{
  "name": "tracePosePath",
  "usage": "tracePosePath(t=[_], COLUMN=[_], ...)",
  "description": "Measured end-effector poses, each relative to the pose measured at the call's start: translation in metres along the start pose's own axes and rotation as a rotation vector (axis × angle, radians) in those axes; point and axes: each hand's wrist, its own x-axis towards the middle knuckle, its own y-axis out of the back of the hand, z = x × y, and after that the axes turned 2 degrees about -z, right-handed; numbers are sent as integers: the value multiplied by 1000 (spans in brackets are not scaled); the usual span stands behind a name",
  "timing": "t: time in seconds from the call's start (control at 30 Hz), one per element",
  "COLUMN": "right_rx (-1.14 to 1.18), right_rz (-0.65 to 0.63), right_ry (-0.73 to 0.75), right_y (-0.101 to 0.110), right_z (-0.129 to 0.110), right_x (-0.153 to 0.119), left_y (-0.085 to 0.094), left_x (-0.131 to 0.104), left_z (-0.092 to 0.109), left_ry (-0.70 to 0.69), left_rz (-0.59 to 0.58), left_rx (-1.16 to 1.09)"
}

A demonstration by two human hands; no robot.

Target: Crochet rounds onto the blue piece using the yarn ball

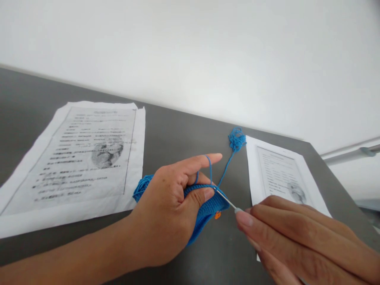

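Observation:
My left hand [175, 198] pinches the top edge of a blue crocheted piece [212, 206] between thumb and fingers. Its index finger points out to the right with a loop of blue yarn [211, 170] around it. My right hand [297, 229] grips the grey handle of a crochet hook [227, 201]. The hook's thin metal shaft reaches left to the piece's edge beside my left thumb; its tip is hidden in the stitches. A small orange stitch marker [217, 215] hangs at the piece's lower right side.
A loose blue yarn tangle [236, 138] lies near the table's back edge, a strand running to the work. Behind my left hand shows a blue yarn ball [143, 187]. Printed sheets lie left [83, 154] and right [282, 174] on the dark table [184, 134], against a white wall.

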Motion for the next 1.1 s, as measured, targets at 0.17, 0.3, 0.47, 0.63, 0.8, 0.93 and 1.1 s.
tracePosePath(t=[0.17,0.3,0.47,0.63,0.8,0.93,1.1], right_rx=[10,202,639,543,92,101,423], right_rz=[-91,-119,49,-24,-123,-156,-76], right_ry=[-44,-164,-581,-389,107,53,-237], right_y=[21,19,5,8,22,30,22], right_z=[10,6,0,6,5,9,20], right_x=[22,38,35,40,55,46,33], left_y=[3,4,7,7,7,9,13], left_x=[-1,-1,2,5,7,5,4], left_z=[3,6,7,7,3,4,6], left_ry=[43,101,111,99,102,105,79], left_rz=[-101,-161,-207,-174,-166,-208,-275], left_rx=[25,-31,-55,-57,-54,-18,-46])
